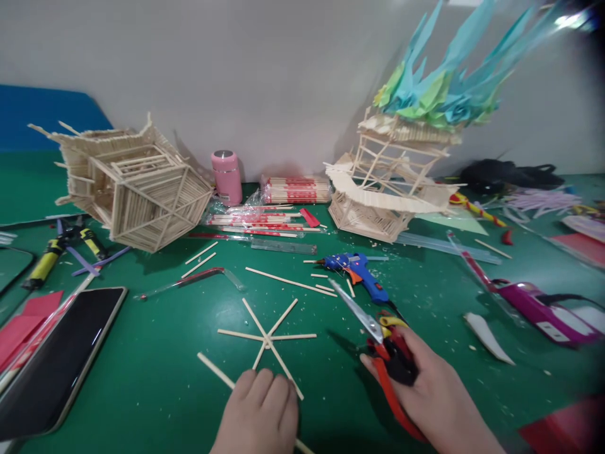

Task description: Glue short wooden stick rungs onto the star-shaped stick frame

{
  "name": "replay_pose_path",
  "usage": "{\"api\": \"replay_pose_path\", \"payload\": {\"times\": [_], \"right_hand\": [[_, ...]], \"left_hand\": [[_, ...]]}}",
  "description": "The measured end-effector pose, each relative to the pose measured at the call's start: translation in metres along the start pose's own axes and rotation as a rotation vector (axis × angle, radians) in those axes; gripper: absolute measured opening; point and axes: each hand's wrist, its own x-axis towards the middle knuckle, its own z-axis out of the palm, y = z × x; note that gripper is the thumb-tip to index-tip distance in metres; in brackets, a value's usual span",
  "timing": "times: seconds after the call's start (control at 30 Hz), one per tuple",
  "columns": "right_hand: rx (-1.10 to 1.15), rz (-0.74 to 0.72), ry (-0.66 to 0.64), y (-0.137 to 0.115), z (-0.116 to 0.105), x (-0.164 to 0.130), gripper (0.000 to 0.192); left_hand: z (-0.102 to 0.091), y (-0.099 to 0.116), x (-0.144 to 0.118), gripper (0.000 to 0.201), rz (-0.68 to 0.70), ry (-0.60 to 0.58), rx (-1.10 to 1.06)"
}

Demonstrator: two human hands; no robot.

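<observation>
My left hand (259, 413) is closed over a thin wooden chopstick (215, 369), whose ends stick out on both sides. Just beyond the knuckles, a six-armed star of wooden sticks (267, 340) lies flat on the green table. Scissors (362, 314) with long silver blades are in my right hand (428, 384), pointing up and left. A red-handled tool (394, 403), perhaps pliers, is gripped along with them; its head is hidden. Past the blades lies a blue glue gun (357, 271), its nozzle facing left, with cut stick pieces (326, 288) around it.
Stick-built models stand at back left (155, 189) and back right (392, 183), the latter topped with blue paper. Between them are a pink bottle (227, 178) and bundled chopsticks (297, 189). A phone (61, 359) lies left, a magenta tool (543, 309) right.
</observation>
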Motion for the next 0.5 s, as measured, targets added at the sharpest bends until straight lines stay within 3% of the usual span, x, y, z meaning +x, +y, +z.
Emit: {"api": "replay_pose_path", "payload": {"times": [0.17, 0.27, 0.33, 0.5], "right_hand": [[0.001, 0.035, 0.132, 0.003, -0.018, 0.002, 0.032], [0.018, 0.046, 0.174, 0.003, -0.025, 0.001, 0.029], [0.024, 0.055, 0.159, 0.003, -0.026, 0.0, 0.029], [0.025, 0.032, 0.036, 0.004, -0.013, 0.0, 0.032]], "left_hand": [[0.01, 0.033, 0.036, 0.029, 0.038, 0.018, -0.033], [0.011, 0.041, 0.04, 0.03, 0.049, 0.021, -0.028], [0.005, 0.031, 0.031, 0.02, 0.014, -0.054, 0.012], [-0.02, -0.019, -0.007, 0.016, -0.157, -0.284, 0.084]]}}
